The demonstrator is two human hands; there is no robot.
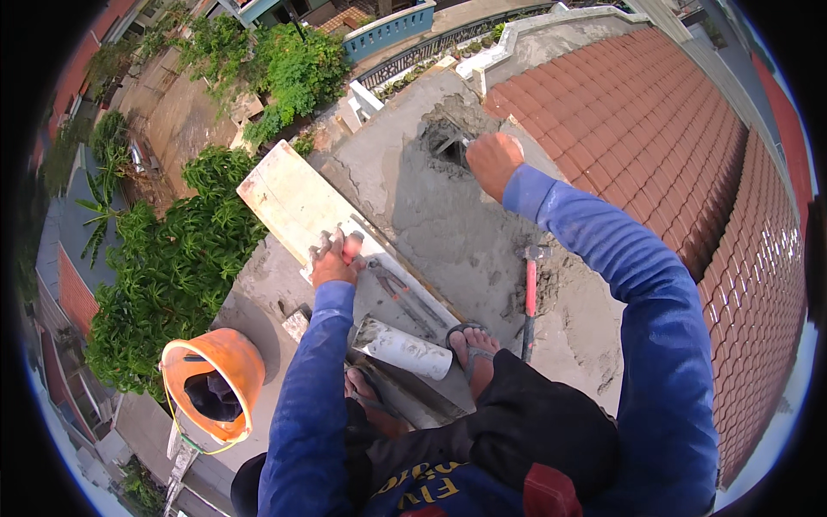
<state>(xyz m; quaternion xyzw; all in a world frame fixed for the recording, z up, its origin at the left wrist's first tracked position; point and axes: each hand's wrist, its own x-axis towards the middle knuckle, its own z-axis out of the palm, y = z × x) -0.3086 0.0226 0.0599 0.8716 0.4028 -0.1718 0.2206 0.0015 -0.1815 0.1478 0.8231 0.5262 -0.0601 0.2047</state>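
My right hand (494, 162) is closed in a fist around the handle of what looks like a trowel. Its metal end (466, 140) reaches to the rim of a rough, dark hole (448, 146) in the grey mortar. My left hand (334, 261), its fingers smeared with cement, is bent over a pale wooden board (289, 194). A small reddish piece (351, 246) shows between its thumb and fingers; I cannot make out what it is. Beside the board's lower end lies a long-handled metal tool (403, 297) with reddish marks.
A red-handled hammer (530, 293) lies on the mortar by my right foot (475, 349). Between my feet rests a white pipe (402, 348). An orange bucket (251, 366) with dark contents stands left. Red roof tiles (629, 129) rise right; trees (172, 276) stand below the ledge.
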